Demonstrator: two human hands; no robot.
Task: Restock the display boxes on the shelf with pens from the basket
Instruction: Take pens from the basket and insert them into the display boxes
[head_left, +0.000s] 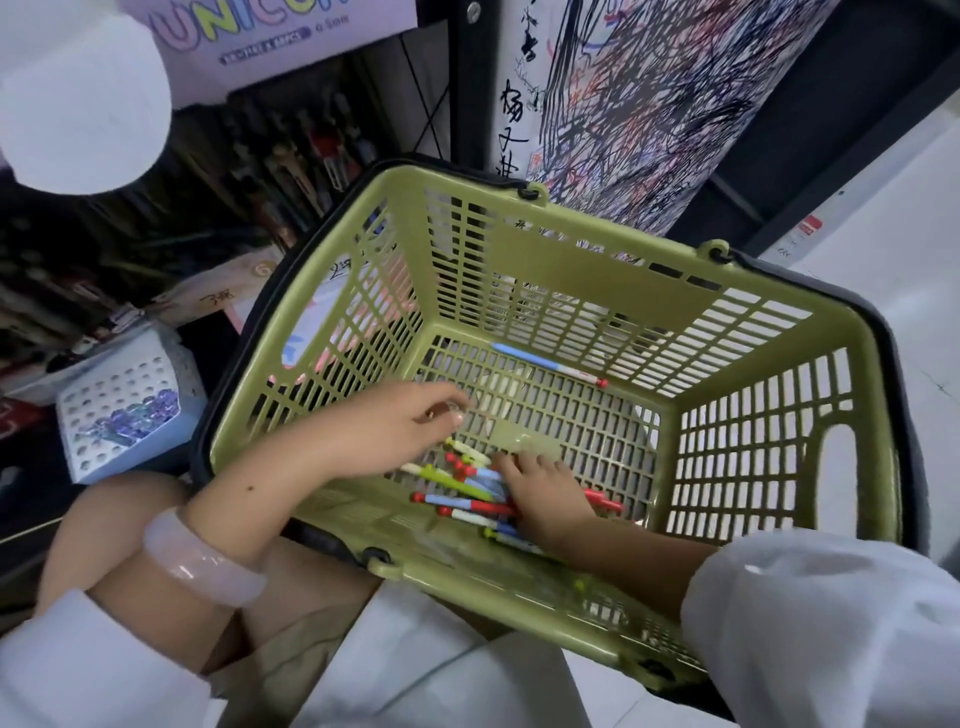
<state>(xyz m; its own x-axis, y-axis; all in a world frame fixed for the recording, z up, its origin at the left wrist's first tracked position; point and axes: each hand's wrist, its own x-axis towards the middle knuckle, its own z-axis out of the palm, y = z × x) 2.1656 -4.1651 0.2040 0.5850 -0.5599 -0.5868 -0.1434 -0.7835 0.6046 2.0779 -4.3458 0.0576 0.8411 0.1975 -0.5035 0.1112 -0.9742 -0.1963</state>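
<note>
An olive-green plastic basket (779, 332) rests tilted against my lap in front of the shelf. A pile of colourful pens (467, 488) lies in its near-left corner, and a single blue-and-white pen (550, 364) lies alone at the far side of the floor. My right hand (545, 499) lies on the pile with its fingers curled around several pens. My left hand (405, 431) reaches in over the left rim and hovers just above the pile, fingers loosely bent, with nothing visible in them. A pale blue display box (104, 415) with a holed top stands on the shelf to the left.
Dark shelves (249, 166) at the upper left hold rows of pens under a lilac "UNICORN" card (270, 41). A black upright and a scribbled test-paper panel (649, 104) stand behind the basket. White floor (909, 249) lies to the right. A pink bangle (202, 561) is on my left wrist.
</note>
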